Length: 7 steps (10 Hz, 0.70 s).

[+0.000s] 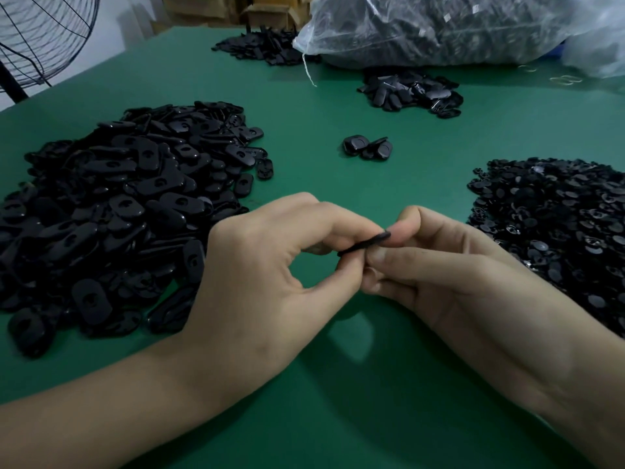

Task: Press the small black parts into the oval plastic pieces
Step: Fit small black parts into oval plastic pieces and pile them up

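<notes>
Both hands meet over the green table [321, 401] at the centre. My left hand [270, 265] and my right hand [439, 265] pinch one black oval plastic piece [367, 243] between thumbs and fingertips; it is seen edge-on. Whether a small black part sits in it is hidden by the fingers. A big heap of oval pieces [118, 204] lies at the left. A heap of small black round parts [554, 225] lies at the right. Three oval pieces [367, 148] lie together beyond the hands.
A clear plastic bag [439, 28] full of dark parts lies at the back right, with a small pile [411, 91] before it and another pile [260, 45] at the back. A wire fan [40, 35] stands at the far left. Cardboard boxes [267, 11] stand behind the table.
</notes>
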Each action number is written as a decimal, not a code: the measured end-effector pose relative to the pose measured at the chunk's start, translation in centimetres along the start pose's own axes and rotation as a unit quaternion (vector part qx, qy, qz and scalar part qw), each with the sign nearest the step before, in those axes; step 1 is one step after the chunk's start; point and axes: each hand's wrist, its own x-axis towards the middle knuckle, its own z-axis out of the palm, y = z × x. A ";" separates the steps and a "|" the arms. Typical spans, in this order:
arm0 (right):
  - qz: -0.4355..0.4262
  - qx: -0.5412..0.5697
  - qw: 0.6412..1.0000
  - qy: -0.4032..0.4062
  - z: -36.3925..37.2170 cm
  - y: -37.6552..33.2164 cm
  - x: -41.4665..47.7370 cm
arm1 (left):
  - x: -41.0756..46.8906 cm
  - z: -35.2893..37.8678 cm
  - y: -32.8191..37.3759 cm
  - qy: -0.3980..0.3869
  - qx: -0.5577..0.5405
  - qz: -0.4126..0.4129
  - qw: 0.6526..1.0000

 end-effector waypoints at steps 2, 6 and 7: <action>-0.009 -0.048 0.997 0.052 0.0 -0.4 0.0 | 0.6 0.3 -0.5 -0.014 -0.146 -0.145 0.979; 0.004 -0.101 0.991 0.082 -1.2 -0.8 0.5 | 0.3 0.3 -1.9 -0.134 -0.256 -0.182 0.940; 0.006 -0.109 0.991 0.072 -1.4 -0.7 0.5 | 0.3 0.3 -2.1 -0.133 -0.238 -0.174 0.946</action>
